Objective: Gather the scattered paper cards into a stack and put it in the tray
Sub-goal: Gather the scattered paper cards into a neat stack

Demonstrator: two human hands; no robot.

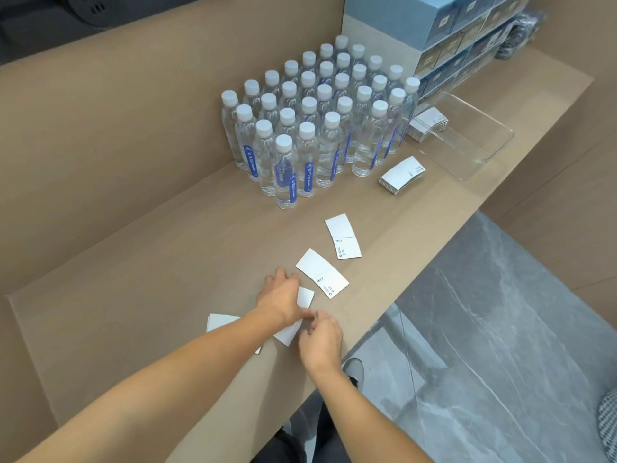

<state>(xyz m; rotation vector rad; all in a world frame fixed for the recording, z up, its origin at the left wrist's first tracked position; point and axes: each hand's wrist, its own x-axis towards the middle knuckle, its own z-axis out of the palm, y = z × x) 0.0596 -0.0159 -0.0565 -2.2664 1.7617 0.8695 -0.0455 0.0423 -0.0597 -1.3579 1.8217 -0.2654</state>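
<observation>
White curved paper cards lie on the tan counter. My left hand (pixel 282 294) presses flat on one card (pixel 305 297), and my right hand (pixel 320 342) pinches that card's near edge. Another card (pixel 220 321) lies partly hidden under my left forearm. Two loose cards lie farther out: one (pixel 322 273) just right of my left hand and one (pixel 343 236) beyond it. A stack of cards (pixel 402 175) sits on the counter near the clear plastic tray (pixel 480 155). A second stack (pixel 429 123) rests at the tray's left end.
Several rows of water bottles (pixel 317 121) with white caps stand behind the cards, left of the tray. Stacked blue boxes (pixel 450 38) rise at the back right. The counter's front edge (pixel 384 315) runs diagonally close to my right hand, with grey floor below.
</observation>
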